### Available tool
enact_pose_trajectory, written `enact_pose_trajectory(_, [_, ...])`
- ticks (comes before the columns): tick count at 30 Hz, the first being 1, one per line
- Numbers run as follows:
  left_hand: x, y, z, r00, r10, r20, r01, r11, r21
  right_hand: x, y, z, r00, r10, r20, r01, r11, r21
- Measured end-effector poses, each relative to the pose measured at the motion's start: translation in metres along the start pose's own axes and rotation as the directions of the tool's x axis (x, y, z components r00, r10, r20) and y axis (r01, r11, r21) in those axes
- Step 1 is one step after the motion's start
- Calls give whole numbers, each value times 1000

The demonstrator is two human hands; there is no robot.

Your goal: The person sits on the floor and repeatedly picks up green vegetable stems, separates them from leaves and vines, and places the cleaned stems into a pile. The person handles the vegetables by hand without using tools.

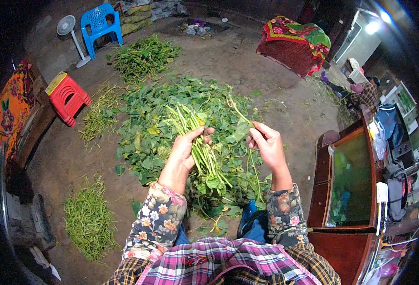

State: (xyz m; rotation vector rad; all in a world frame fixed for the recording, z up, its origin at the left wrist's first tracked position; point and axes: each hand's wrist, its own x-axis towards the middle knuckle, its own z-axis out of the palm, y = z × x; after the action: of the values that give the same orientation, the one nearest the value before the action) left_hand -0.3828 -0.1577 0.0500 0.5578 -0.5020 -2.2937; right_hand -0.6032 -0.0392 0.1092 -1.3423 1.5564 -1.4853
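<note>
My left hand (186, 151) is closed around a bundle of green leaf stalks (205, 156), their ends fanned out at the top and bottom. To its right, my right hand (268, 142) pinches a single green vine (244, 117) between thumb and fingers. A leaf (240, 131) hangs on that vine beside my fingertips, and a length of stem trails below the hand. Under both hands spreads a wide heap of green leaves (148, 124), some yellowed, on the bare floor. The heap reaches close to my feet.
More piles lie on the floor: leafy stems (145, 57), loose stalks (100, 114) and thin trimmed stalks (90, 219). Left stand a red plastic stool (68, 98), a blue chair (102, 23) and a white fan (66, 26). A wooden cabinet (320, 199) borders the right; beyond it sits another person (364, 92).
</note>
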Motion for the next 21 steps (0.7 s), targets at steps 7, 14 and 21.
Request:
enact_pose_trajectory(7, [13, 8, 0, 992, -60, 115, 61, 998, -2, 3, -12, 33, 980, -57, 189, 50, 998, 44])
enact_pose_trajectory(14, [12, 22, 10, 959, 182, 218, -165, 982, -94, -3, 6, 11, 915, 124, 384, -66, 985, -161])
enact_pose_trajectory(21, [1, 21, 23, 927, 265, 264, -245, 964, -106, -2, 9, 2, 905, 146, 399, -83, 982, -171])
